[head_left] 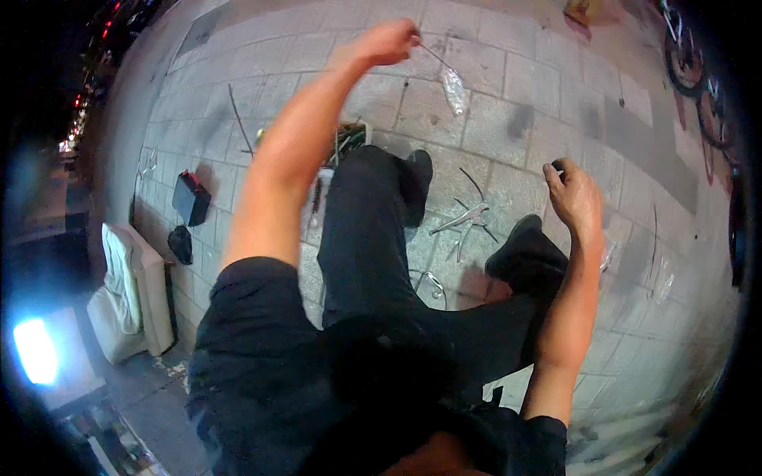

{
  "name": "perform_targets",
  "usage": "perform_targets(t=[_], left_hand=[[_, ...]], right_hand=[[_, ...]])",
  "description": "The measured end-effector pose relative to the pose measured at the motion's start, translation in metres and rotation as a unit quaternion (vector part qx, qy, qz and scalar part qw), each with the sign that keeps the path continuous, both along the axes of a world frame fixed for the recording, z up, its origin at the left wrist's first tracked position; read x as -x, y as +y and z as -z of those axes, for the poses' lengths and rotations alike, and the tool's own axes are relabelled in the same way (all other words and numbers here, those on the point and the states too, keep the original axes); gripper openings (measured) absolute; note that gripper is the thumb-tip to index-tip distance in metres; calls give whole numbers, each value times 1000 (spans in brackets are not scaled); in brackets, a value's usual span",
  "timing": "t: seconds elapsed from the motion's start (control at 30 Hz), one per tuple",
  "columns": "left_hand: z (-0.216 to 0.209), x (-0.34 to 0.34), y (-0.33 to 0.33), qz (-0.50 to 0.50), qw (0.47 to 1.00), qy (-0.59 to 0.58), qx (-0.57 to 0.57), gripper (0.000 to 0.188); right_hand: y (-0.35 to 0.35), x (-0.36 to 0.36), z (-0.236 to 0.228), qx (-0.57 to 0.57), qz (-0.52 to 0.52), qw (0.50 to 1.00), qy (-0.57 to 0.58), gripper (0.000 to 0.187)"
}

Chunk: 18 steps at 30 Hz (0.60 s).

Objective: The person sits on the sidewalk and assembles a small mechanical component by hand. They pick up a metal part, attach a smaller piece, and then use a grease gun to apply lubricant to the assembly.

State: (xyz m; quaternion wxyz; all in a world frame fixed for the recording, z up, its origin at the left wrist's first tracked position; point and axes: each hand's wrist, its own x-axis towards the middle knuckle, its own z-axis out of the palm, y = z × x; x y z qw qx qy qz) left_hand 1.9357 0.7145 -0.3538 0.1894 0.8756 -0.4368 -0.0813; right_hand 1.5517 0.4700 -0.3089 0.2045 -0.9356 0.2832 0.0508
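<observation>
My left hand [389, 42] reaches far forward over the paving, its fingers pinched on a thin dark wire. From the wire's far end a crumpled clear plastic wrapper [453, 91] hangs or trails; whether it touches the ground I cannot tell. My right hand [578, 198] is off to the right with its fingers curled together, and what they hold, if anything, is hidden. Between my feet lies a pair of metal pliers [462, 219] with spread handles, and a short dark cable piece [471, 182] is beside it. A looped cable [433, 285] sits nearer to me.
Behind my left forearm a container [355, 136] holds several tools. To the left are a black box [191, 198], a black bag [180, 244] and a white padded seat [127, 293]. Bicycles [686, 59] stand at the far right. Plastic scraps [665, 284] lie on the right paving.
</observation>
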Motion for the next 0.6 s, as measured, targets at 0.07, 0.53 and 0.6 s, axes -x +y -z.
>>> perform_targets(t=[0.07,0.53,0.6], left_hand=[[-59,20,92,-80,992,77,62,30],[-54,87,380,-300,952,-56,34,26],[-40,77,382,-295,953,-71,-3,26]], right_hand=[[3,0,10,2,-19,1000,-15,40],[-42,26,50,-56,41,997,-18,38],[-59,39,54,-48,55,997,-12,38]])
